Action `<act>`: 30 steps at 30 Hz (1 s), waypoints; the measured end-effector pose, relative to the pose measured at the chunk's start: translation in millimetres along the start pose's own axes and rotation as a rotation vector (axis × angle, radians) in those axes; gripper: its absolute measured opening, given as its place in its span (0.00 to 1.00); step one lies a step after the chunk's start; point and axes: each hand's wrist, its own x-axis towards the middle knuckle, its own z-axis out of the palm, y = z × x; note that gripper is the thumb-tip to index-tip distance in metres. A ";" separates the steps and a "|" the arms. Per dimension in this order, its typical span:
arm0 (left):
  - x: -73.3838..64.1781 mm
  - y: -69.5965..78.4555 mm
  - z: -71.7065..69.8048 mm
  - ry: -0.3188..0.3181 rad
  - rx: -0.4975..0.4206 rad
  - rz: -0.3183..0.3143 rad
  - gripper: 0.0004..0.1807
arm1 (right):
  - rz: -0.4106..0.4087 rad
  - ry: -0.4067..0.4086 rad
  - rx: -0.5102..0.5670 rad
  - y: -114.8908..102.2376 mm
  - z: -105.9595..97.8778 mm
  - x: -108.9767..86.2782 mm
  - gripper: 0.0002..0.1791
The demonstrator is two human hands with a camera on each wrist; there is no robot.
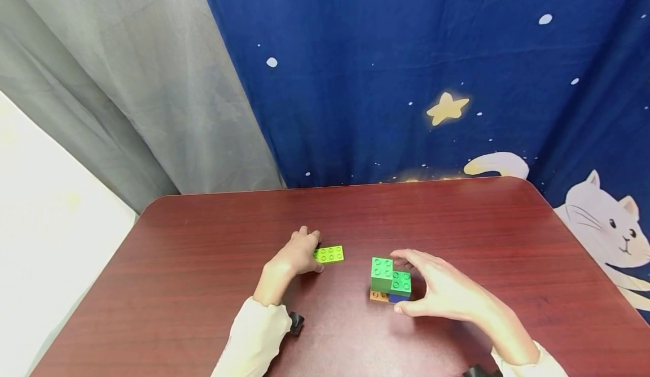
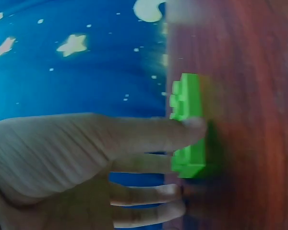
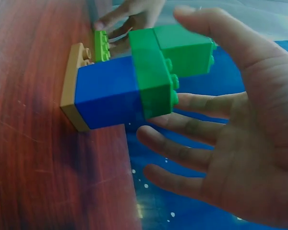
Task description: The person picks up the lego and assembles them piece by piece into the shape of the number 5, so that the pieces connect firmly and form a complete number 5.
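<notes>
My left hand [image 1: 301, 251] is at the left end of a flat lime-green toy building brick [image 1: 330, 254], its thumb along the near side and fingers on the far side. In the left wrist view the straight thumb overlaps the lime brick [image 2: 192, 96]. My right hand [image 1: 442, 286] is spread beside a small stack of toy bricks, thumb on the near side and fingers behind, a gap showing at the palm. Two green bricks [image 3: 156, 72] top the stack; below are a blue brick [image 3: 108, 91] and a flat tan-orange brick [image 3: 72, 86].
The reddish-brown wooden table [image 1: 203, 253] has rounded far corners. Behind it hang a grey curtain [image 1: 152, 83] and a blue curtain [image 1: 355, 83] printed with stars and a cat. A black wrist strap piece [image 1: 296, 323] shows by the left sleeve.
</notes>
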 end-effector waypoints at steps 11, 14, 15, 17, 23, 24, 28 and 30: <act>3.3 -5.3 3.3 0.002 -0.012 0.064 0.16 | 0.033 0.020 -0.019 -1.0 -7.4 -6.0 0.48; 3.8 -4.7 -0.5 -0.002 -0.039 0.089 0.15 | 0.036 0.041 -0.032 -0.1 -10.8 -6.6 0.47; 3.9 -4.3 -2.0 -0.002 -0.047 0.096 0.15 | 0.038 0.048 -0.030 0.4 -12.2 -6.7 0.46; 3.8 -3.3 -5.2 0.002 -0.069 0.106 0.14 | 0.039 0.062 -0.027 1.7 -14.8 -6.7 0.45; 1.3 -0.5 -12.4 0.037 -0.103 0.124 0.15 | 0.023 0.077 -0.021 5.4 -16.8 -5.0 0.42; 0.6 -0.1 -13.4 0.042 -0.107 0.128 0.15 | 0.019 0.079 -0.023 5.7 -16.6 -4.7 0.41; -2.3 2.7 -17.8 0.061 -0.127 0.162 0.14 | 0.014 0.095 -0.036 6.0 -16.6 -5.1 0.39; -4.5 4.7 -20.5 0.077 -0.132 0.188 0.14 | 0.017 0.103 -0.033 5.8 -17.5 -5.6 0.39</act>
